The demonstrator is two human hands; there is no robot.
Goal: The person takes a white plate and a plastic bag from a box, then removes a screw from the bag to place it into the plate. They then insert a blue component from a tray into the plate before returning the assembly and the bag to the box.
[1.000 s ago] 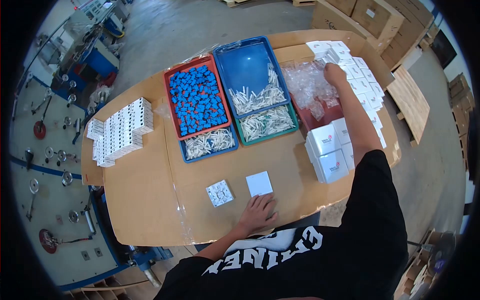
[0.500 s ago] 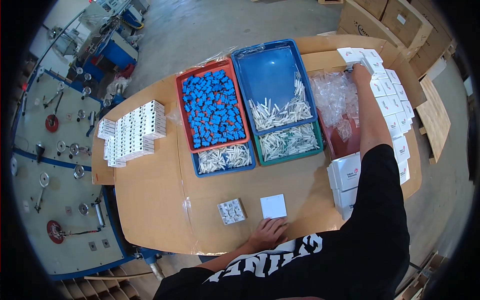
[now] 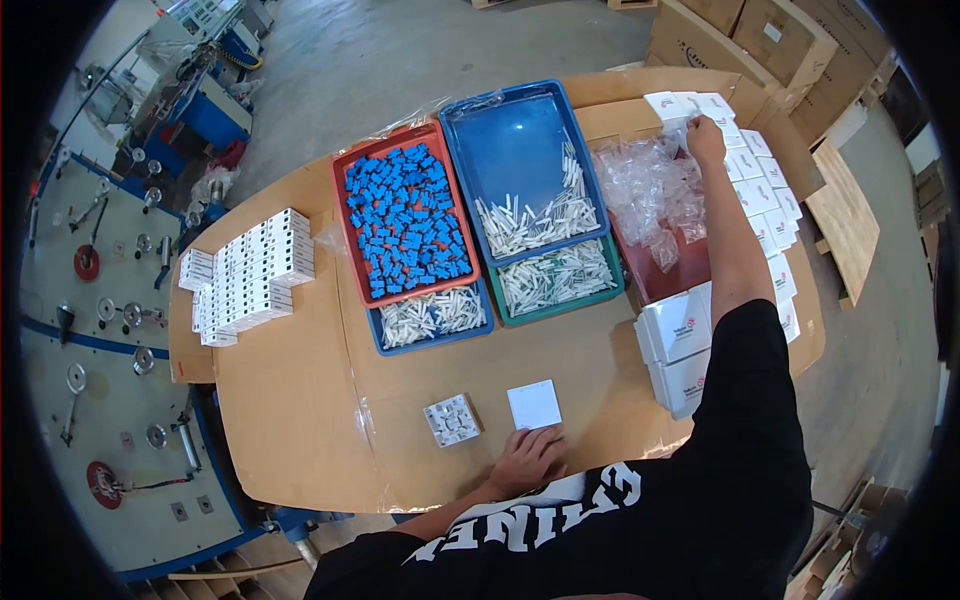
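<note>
The left hand (image 3: 527, 460) lies at the lower middle of the frame, its fingers extended and slightly spread, not clenched. The fingertips touch the lower edge of a white square plate (image 3: 534, 405), which lies flat on the cardboard-covered table (image 3: 300, 420). Just left of this plate in the frame is a white square frame (image 3: 452, 420) with a detailed, recessed face.

The right hand (image 3: 705, 138) reaches to the upper right of the frame, its fingers curled at the near side of the white lidded pieces (image 3: 760, 185) and beside the clear plastic bags (image 3: 650, 190). Whether these fingers grasp anything, the view does not let one tell.

The bags lie in a dark red tray (image 3: 680, 275), right of centre. More white pieces with a red mark (image 3: 675, 330) sit at its lower end, next to the right forearm.

In the upper middle, 1 red tray (image 3: 342, 215) holds blue parts (image 3: 410, 220). Beside it, a large blue tray (image 3: 505, 130), a green tray (image 3: 560, 315) and a small blue tray (image 3: 440, 342) hold slim white parts. White blocks (image 3: 250, 270) stand in rows at the left.
</note>
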